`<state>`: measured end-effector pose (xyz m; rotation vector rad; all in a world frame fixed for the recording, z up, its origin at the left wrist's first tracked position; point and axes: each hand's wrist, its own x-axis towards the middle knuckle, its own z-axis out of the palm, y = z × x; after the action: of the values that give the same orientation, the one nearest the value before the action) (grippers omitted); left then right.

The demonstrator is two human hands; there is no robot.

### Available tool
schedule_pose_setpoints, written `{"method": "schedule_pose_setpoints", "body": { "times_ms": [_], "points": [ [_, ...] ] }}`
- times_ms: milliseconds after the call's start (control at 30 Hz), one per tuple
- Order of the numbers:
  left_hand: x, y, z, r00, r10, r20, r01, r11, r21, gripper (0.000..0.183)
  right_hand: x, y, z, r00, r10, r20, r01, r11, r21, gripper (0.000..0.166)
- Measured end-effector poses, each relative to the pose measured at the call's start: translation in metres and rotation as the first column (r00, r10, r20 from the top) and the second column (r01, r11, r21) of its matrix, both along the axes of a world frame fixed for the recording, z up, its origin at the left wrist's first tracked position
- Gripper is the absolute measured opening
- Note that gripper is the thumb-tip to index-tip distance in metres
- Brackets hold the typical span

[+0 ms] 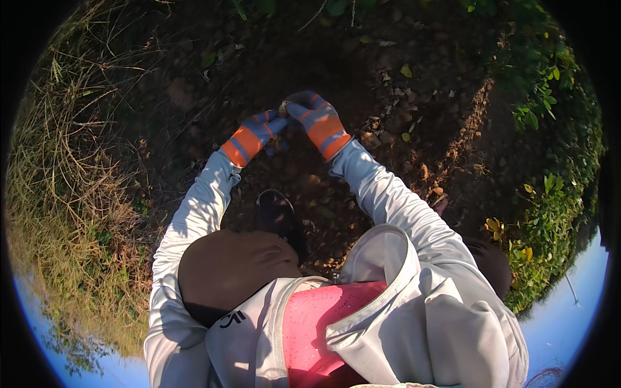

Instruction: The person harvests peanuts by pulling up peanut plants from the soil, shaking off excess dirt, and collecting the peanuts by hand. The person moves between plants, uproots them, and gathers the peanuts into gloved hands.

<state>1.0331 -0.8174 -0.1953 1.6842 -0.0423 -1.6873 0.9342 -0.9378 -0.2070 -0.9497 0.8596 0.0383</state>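
Note:
Both hands wear grey-and-orange work gloves and meet above dark soil near the upper middle of the view. My right hand (318,121) pinches a small pale, roundish lump (283,108) between thumb and fingers; what the lump is cannot be told. My left hand (255,135) is close against its left side, thumb and fingertips near together; whether it grips the lump too is unclear. Beneath the hands lies shaded soil (310,182) with stones and dry leaves.
Dry grass (77,184) stands along the left, green leafy plants (548,242) along the right. Stones (370,140) and fallen leaves lie right of the hands. A dark shoe (275,208) and a bent knee in brown trousers (233,271) are close below.

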Motion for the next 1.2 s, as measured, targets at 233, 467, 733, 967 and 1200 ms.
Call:
{"method": "schedule_pose_setpoints", "body": {
  "times_ms": [233, 467, 733, 967, 1200],
  "points": [
    [-0.002, -0.001, -0.012, 0.973, -0.031, 0.23, 0.021, 0.999, 0.045, 0.028, -0.007, -0.015, -0.001, 0.999, 0.025, -0.043, -0.019, 0.99, 0.137, 0.026],
    [-0.008, -0.013, 0.01, 0.973, -0.051, 0.226, 0.052, 0.999, 0.001, 0.03, -0.007, -0.019, 0.001, 0.955, 0.284, -0.082, -0.295, 0.938, -0.181, 0.034],
    [-0.013, -0.009, 0.006, 0.969, 0.026, 0.246, -0.011, 0.998, -0.06, 0.028, -0.005, -0.012, 0.004, 0.961, 0.261, -0.086, -0.275, 0.917, -0.29, 0.031],
    [-0.015, -0.005, 0.014, 0.987, 0.048, 0.151, -0.034, 0.995, -0.09, 0.024, -0.001, -0.023, 0.002, 0.993, 0.097, -0.063, -0.081, 0.97, 0.229, 0.026],
    [-0.012, -0.002, 0.014, 0.984, 0.078, 0.157, -0.038, 0.97, -0.241, 0.026, 0.001, -0.031, -0.007, 0.96, -0.251, -0.12, 0.277, 0.908, 0.316, 0.02]
  ]
}}
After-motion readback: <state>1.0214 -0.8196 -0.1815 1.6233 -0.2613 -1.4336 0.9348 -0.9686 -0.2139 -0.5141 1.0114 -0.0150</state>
